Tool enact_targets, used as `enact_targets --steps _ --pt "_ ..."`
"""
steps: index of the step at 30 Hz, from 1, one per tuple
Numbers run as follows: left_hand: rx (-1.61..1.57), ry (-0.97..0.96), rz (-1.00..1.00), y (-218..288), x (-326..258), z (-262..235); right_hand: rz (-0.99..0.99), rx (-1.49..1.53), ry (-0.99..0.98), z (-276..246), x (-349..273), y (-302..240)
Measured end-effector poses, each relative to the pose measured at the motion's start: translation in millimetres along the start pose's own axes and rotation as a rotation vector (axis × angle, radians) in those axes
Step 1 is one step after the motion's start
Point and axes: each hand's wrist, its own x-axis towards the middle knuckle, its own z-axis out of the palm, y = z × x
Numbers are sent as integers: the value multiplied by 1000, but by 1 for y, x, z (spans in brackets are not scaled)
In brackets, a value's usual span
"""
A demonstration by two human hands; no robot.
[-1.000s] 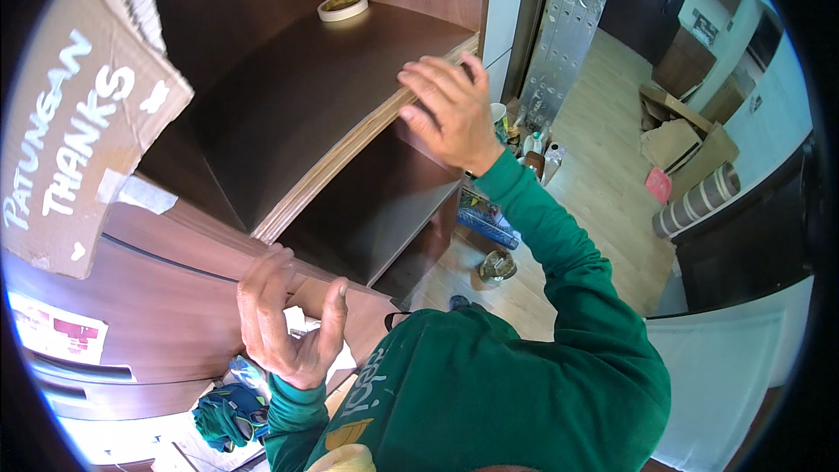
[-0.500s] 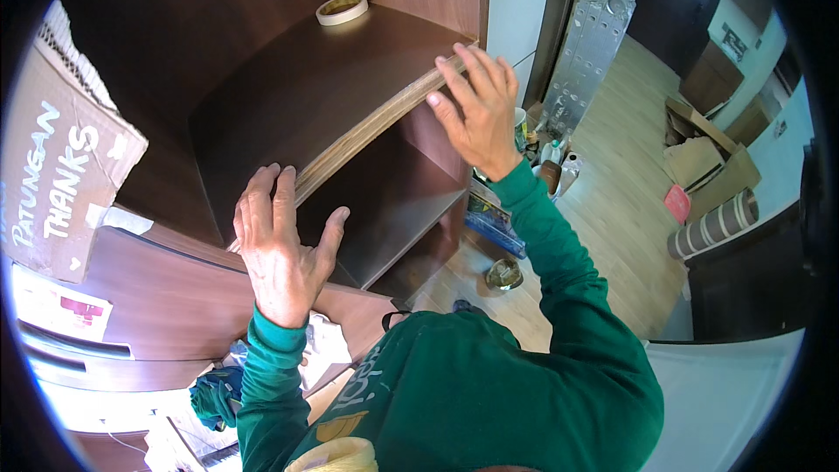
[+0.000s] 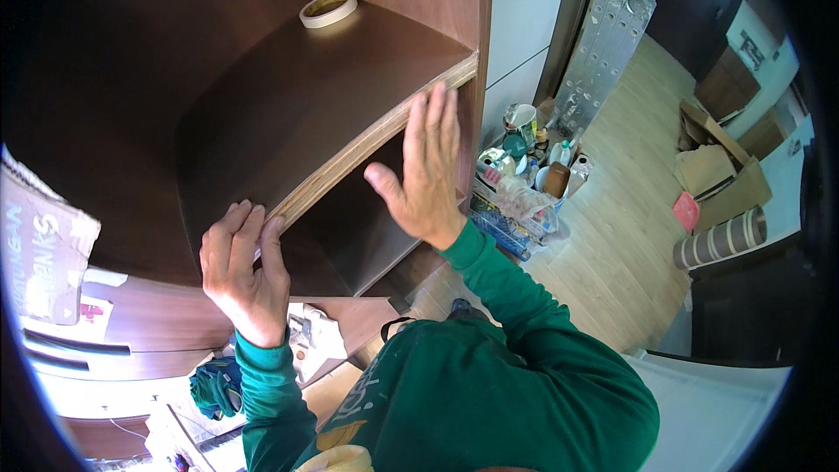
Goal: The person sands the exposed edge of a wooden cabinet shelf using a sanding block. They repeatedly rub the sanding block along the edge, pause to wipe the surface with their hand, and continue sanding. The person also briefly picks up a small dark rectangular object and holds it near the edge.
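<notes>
A dark brown corner shelf (image 3: 306, 114) with a curved front stands inside a brown cabinet. Its front edge (image 3: 350, 162) is pale and looks layered, like bare wood. My left hand (image 3: 249, 271) is at the left end of that edge, fingertips on top and thumb close to the index finger, closed on the edge. Flat against the edge's right part lies my right hand (image 3: 424, 170), its fingers stretched and thumb apart, holding nothing. A roll of masking tape (image 3: 329, 10) rests on the shelf toward the back.
A lower shelf (image 3: 376, 253) sits beneath. Right of the cabinet, jars and bottles (image 3: 533, 166) crowd the floor near a folded metal ladder (image 3: 599, 52). Cardboard (image 3: 730, 170) and a striped roll (image 3: 721, 239) lie farther right. A cardboard piece (image 3: 48, 249) sticks out at left.
My right hand has slid left and down along the edge, its fingers straightening. My left hand has shifted slightly left, and its thumb has drawn in toward the fingers. The view has shifted.
</notes>
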Motion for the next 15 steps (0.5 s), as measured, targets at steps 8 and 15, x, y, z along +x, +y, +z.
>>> enact_targets --steps 8,15 --pt "-99 -57 -204 5 1 -4 12 94 77 -14 17 26" --pt "-106 -61 -272 11 3 -5 -25 111 19 -5 7 18"
